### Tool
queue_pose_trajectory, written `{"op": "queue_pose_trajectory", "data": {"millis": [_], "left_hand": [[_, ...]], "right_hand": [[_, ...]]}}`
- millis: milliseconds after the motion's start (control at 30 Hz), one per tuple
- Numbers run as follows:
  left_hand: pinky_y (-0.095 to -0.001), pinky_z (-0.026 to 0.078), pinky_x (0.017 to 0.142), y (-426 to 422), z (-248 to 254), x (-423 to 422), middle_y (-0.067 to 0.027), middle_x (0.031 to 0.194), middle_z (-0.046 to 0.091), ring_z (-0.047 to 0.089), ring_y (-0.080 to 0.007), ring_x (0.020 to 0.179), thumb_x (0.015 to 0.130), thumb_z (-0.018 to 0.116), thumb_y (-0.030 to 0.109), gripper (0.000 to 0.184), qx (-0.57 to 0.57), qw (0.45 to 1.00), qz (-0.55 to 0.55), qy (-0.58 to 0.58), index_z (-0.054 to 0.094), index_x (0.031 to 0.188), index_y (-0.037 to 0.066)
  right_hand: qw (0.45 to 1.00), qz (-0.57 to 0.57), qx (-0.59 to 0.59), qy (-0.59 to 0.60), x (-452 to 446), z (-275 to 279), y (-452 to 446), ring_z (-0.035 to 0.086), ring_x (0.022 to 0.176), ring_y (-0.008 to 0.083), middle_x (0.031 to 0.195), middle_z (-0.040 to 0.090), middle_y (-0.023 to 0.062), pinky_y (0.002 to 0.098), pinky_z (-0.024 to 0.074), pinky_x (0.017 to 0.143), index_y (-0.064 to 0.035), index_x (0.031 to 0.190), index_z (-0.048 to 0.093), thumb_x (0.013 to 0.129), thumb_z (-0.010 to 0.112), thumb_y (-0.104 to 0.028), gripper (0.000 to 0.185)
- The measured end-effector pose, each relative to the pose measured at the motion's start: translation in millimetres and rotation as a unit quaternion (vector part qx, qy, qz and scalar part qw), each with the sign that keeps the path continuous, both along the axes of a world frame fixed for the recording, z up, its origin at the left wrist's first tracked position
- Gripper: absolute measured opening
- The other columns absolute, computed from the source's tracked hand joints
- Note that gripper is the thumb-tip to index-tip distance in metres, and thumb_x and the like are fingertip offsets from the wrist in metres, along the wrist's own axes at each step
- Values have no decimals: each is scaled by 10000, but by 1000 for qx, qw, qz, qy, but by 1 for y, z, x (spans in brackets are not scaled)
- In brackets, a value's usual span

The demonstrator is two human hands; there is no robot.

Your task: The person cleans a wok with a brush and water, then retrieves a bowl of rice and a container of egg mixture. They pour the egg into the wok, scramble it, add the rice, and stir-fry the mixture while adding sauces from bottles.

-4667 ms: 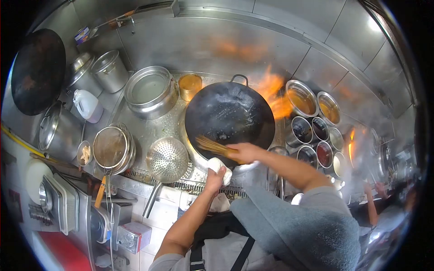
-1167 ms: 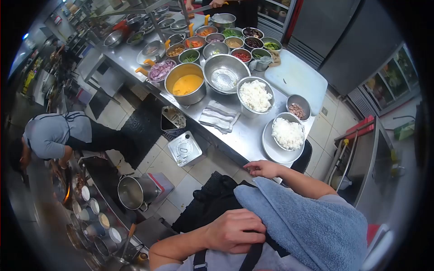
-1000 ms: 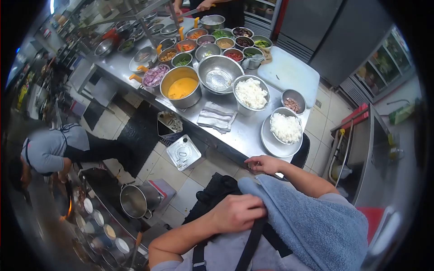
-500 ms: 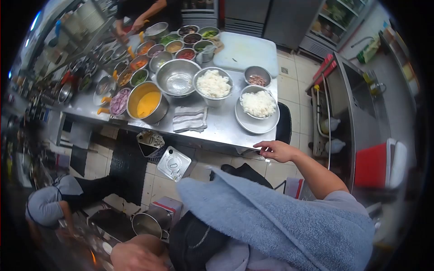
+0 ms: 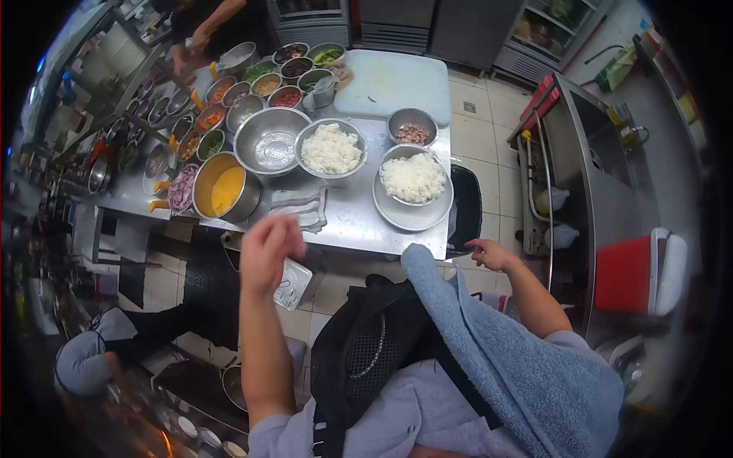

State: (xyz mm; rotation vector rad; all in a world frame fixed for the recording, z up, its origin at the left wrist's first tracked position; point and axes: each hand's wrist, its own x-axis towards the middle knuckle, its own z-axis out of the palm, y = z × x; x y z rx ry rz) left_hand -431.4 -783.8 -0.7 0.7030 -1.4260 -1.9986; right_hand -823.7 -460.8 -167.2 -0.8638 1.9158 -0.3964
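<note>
My left hand (image 5: 272, 252) is raised in front of the table edge, below the striped cloth (image 5: 299, 204); motion smears its fingers, and nothing shows in it. Off the table's right corner, my right hand (image 5: 492, 255) has its fingers bent at the rim of a black bin (image 5: 466, 210). Closest to that hand on the table is a bowl of white rice (image 5: 413, 179) on a plate (image 5: 389, 217). Beside it stand a second rice bowl (image 5: 330, 149), a small bowl of chopped meat (image 5: 413, 133) and an empty-looking steel bowl (image 5: 272, 142).
A pot of yellow liquid (image 5: 227, 189) and several ingredient containers fill the table's left side. A white cutting board (image 5: 393, 85) lies at the back. Two other people (image 5: 217, 23) are at work, one at lower left near a flame (image 5: 166, 441). A red cooler (image 5: 628, 275) stands right.
My left hand has risen from the bottom of the view to the table's front edge. My right hand has shifted from the table edge to the bin's rim. The view has turned slightly.
</note>
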Motion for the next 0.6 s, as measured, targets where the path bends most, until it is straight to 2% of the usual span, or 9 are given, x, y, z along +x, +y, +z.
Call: {"op": "queue_pose_trajectory", "data": {"millis": [33, 100, 167, 267, 333, 367, 433, 567, 600], "left_hand": [[-297, 504, 639, -18, -26, -20, -77, 902, 598, 617, -194, 783, 937, 585, 279, 301, 41, 996, 81, -21, 589, 1082, 15], [-336, 510, 661, -55, -68, -54, -61, 960, 582, 605, -194, 847, 931, 583, 285, 291, 107, 977, 159, -98, 588, 1094, 44], [-364, 508, 665, -87, -109, -84, -58, 977, 574, 598, -197, 869, 912, 599, 324, 337, 136, 961, 189, -151, 581, 1121, 60], [-371, 537, 647, -110, -125, -120, -78, 925, 579, 610, -209, 806, 875, 623, 234, 266, 107, 950, 201, -212, 572, 1059, 49], [-365, 567, 612, -122, -136, -134, -89, 846, 569, 612, -218, 718, 835, 606, 104, 151, 17, 960, 136, -242, 553, 962, 41], [-365, 567, 612, -120, -131, -140, -89, 846, 569, 612, -218, 718, 835, 606, 104, 151, 19, 959, 143, -244, 553, 962, 41], [-323, 572, 522, -110, -114, -149, -92, 818, 587, 614, -188, 645, 786, 579, 36, 158, -37, 930, 231, -283, 608, 932, -17], [-320, 576, 546, -98, -117, -137, -109, 863, 609, 633, -178, 684, 803, 569, 31, 101, -39, 928, 264, -259, 557, 885, -26], [-326, 582, 566, -92, -117, -128, -103, 855, 618, 645, -181, 695, 823, 568, 20, 79, 7, 946, 276, -171, 549, 898, 4]], "right_hand": [[1000, 2, 3, 8, -5, 3, -1, 627, 702, 184, 780, 642, 87, 325, 509, 663, -63, 1277, 550, 798, 529, -92, 480], [999, 27, 13, 14, -14, 1, -2, 635, 722, 183, 819, 642, 91, 326, 511, 675, -58, 1291, 536, 805, 540, -100, 488], [998, 55, 17, 25, -18, -3, -2, 643, 753, 187, 865, 643, 96, 336, 512, 709, -61, 1303, 526, 815, 551, -98, 491], [998, 63, -30, 2, -13, 3, -4, 619, 751, 191, 816, 635, 75, 326, 503, 721, -77, 1281, 545, 818, 538, -91, 464], [996, 85, -38, -3, -10, 24, -16, 612, 779, 188, 855, 629, 75, 322, 500, 740, -81, 1286, 542, 821, 542, -75, 465], [993, 96, -66, 3, -10, 28, -19, 609, 791, 189, 873, 626, 78, 323, 500, 747, -81, 1293, 537, 817, 541, -61, 477], [989, 113, -93, 8, -11, 40, -26, 605, 804, 190, 892, 624, 81, 323, 500, 754, -81, 1301, 533, 813, 541, -47, 489], [982, 132, -134, -19, -9, 80, -58, 604, 838, 197, 956, 625, 94, 317, 499, 778, -90, 1321, 520, 809, 530, -30, 516], [979, 139, -146, -24, -7, 91, -68, 606, 847, 199, 971, 625, 100, 319, 499, 785, -95, 1326, 518, 812, 527, -32, 518]]}}
